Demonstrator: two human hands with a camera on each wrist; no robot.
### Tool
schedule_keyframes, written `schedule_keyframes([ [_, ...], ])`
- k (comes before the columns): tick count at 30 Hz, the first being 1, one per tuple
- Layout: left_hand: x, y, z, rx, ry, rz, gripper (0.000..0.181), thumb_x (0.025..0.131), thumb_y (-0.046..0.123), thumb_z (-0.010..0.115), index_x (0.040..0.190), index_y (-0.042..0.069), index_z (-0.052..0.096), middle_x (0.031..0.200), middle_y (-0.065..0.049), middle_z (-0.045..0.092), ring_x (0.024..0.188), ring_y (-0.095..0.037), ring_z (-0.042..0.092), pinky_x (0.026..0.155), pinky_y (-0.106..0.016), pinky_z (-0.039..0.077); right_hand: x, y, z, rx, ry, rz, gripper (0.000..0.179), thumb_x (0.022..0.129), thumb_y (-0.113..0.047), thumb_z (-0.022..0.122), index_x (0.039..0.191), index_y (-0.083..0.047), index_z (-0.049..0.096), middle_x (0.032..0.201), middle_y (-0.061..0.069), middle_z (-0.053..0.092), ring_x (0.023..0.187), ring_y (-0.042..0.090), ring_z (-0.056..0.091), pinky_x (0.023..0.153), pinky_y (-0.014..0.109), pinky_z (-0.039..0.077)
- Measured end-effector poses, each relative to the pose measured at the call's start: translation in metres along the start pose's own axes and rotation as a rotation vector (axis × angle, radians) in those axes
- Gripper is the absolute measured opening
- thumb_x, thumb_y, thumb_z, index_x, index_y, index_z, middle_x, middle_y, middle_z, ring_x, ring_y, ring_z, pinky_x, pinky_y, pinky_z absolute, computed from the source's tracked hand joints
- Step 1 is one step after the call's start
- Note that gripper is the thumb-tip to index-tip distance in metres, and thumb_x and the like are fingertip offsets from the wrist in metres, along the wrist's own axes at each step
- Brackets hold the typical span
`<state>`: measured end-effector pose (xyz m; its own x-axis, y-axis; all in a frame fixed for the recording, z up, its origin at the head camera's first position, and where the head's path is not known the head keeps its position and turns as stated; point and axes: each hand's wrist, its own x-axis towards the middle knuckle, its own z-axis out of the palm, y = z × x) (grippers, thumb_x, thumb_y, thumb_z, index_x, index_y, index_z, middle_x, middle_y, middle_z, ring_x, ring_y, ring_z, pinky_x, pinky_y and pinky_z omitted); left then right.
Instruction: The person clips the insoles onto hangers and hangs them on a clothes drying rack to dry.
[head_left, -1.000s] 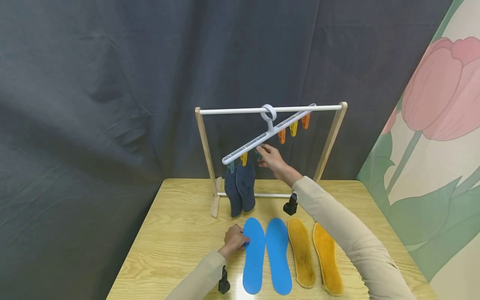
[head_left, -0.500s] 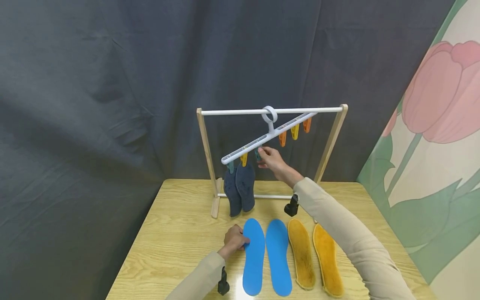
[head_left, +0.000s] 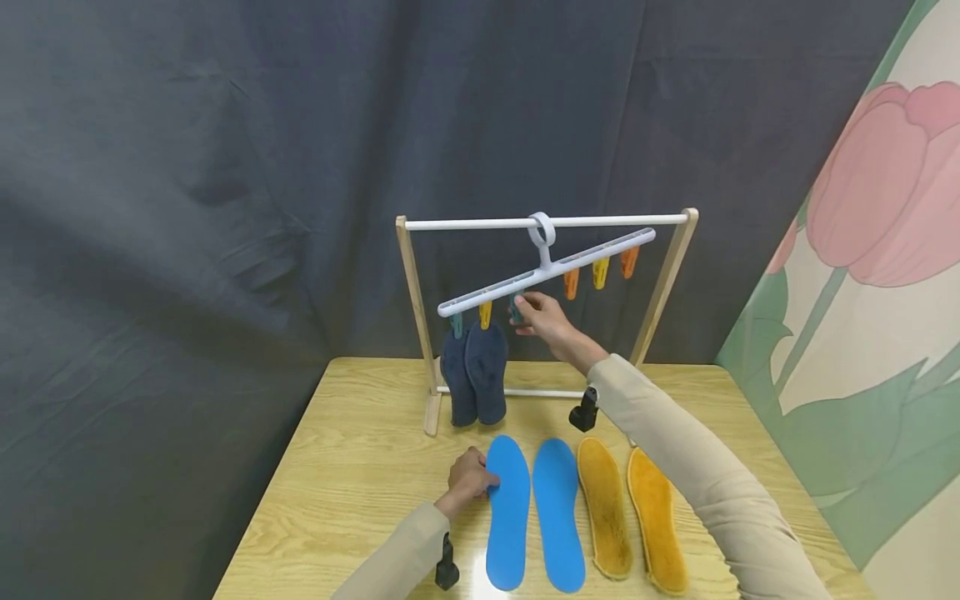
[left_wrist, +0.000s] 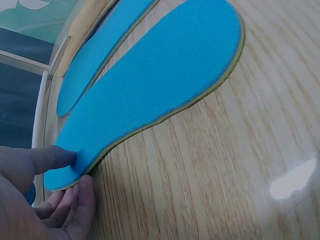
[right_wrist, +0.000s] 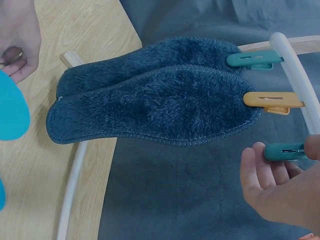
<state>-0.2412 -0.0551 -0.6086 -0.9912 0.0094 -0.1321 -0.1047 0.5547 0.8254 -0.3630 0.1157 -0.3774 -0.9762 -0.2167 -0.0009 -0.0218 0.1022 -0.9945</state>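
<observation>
My left hand (head_left: 469, 477) pinches the near edge of the left blue insole (head_left: 508, 525), which lies on the table. In the left wrist view its thumb (left_wrist: 55, 157) presses the top while the other fingers sit at the edge. Raised at the hanger, my right hand (head_left: 546, 320) holds a teal clip (right_wrist: 285, 151) between thumb and fingers. Two dark blue fuzzy insoles (right_wrist: 155, 105) hang to its left, one from another teal clip (right_wrist: 255, 59) and one from a yellow clip (right_wrist: 272, 100). A second blue insole (head_left: 558, 517) lies beside the first.
The white hanger (head_left: 547, 272) tilts below the rack's top bar (head_left: 472, 224), with orange and yellow clips (head_left: 600, 272) on its right half. Two yellow-orange fuzzy insoles (head_left: 604, 508) lie right of the blue ones. A dark curtain (head_left: 300, 167) stands behind.
The hanger has turned: its right end moved right and lower in view, its left end slightly left. The hanging dark insoles shifted a little left with it. Both hands stay nearly in place.
</observation>
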Motion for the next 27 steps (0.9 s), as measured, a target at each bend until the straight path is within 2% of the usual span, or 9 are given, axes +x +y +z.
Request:
schedule_keyframes([
  [8,-0.0014,0.0023,-0.0039,-0.007,-0.008,-0.007,0.028,0.078,0.0,0.079,0.092,0.0,0.055,0.068,-0.005,0.051,0.05,-0.016,0.053,0.047,-0.03,0.049,0.0007,0.0008,0.0007,-0.022,-0.002,-0.012,0.041,0.108,-0.026,0.042,0.135,0.006,0.046,0.129,0.029,0.048,0.123,0.045,0.049,0.099,0.044,0.048],
  [16,0.003,0.0037,-0.0069,-0.018,-0.015,-0.004,0.027,0.08,0.002,0.078,0.097,0.0,0.057,0.07,-0.004,0.053,0.052,-0.015,0.052,0.048,-0.029,0.047,-0.0004,-0.0046,0.0013,-0.014,0.019,-0.001,0.046,0.107,-0.025,0.044,0.141,0.005,0.038,0.127,0.027,0.049,0.117,0.042,0.053,0.097,0.044,0.05],
  [23,0.0044,0.001,-0.008,-0.057,-0.03,0.014,0.026,0.079,0.0,0.076,0.095,-0.001,0.056,0.069,-0.004,0.052,0.052,-0.014,0.05,0.048,-0.029,0.048,0.0015,-0.0054,-0.0001,0.002,0.02,0.002,0.046,0.107,-0.023,0.046,0.141,0.007,0.039,0.132,0.027,0.048,0.12,0.043,0.051,0.1,0.046,0.047],
  [27,0.0039,-0.0007,-0.0082,-0.067,-0.031,0.011,0.026,0.078,0.0,0.076,0.095,-0.001,0.055,0.07,-0.005,0.051,0.053,-0.013,0.05,0.048,-0.028,0.047,0.0014,-0.0048,-0.0006,-0.003,0.02,-0.004,0.044,0.107,-0.022,0.046,0.139,0.008,0.04,0.132,0.027,0.049,0.106,0.032,0.059,0.1,0.048,0.047],
])
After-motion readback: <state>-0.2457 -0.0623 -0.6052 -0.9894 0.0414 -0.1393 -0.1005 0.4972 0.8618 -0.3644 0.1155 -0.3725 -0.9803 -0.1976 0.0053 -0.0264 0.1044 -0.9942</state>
